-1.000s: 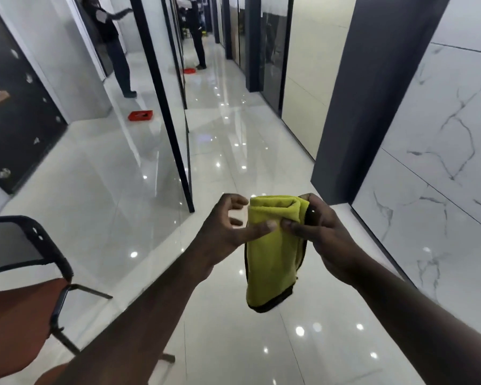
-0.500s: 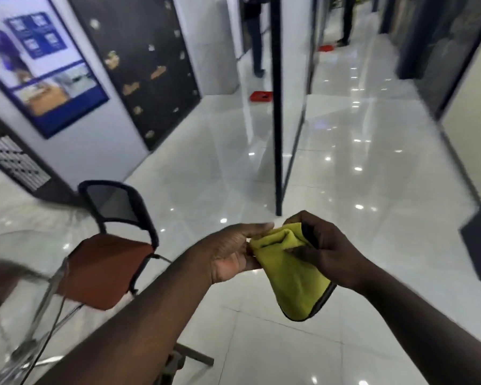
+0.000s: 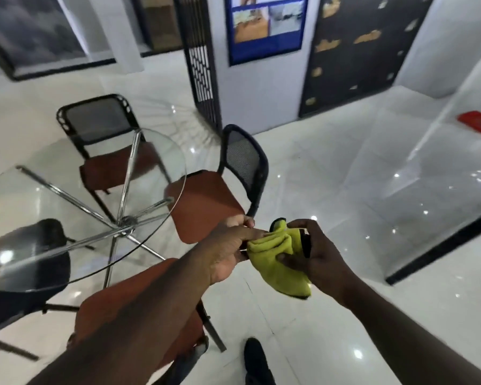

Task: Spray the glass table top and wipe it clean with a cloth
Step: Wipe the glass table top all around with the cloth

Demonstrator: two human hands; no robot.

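A folded yellow cloth (image 3: 278, 259) with a dark edge hangs between both hands, in front of me and to the right of the table. My left hand (image 3: 231, 245) pinches its upper left corner. My right hand (image 3: 314, 254) grips its right side, fingers wrapped around the fold. The round glass table top (image 3: 67, 207) on crossed chrome legs lies to the left, lower than my hands. No spray bottle is in view.
Several chairs with black mesh backs and rust-red seats ring the table: one at the far side (image 3: 106, 140), one at its right (image 3: 219, 195), one right below my left forearm (image 3: 100, 315). A glass partition (image 3: 442, 190) stands at the right. My shoe (image 3: 257, 359) shows on the glossy tiled floor.
The view has swung left from the corridor to the glass table and its chairs. Both hands still hold the cloth, now bunched more tightly between them.
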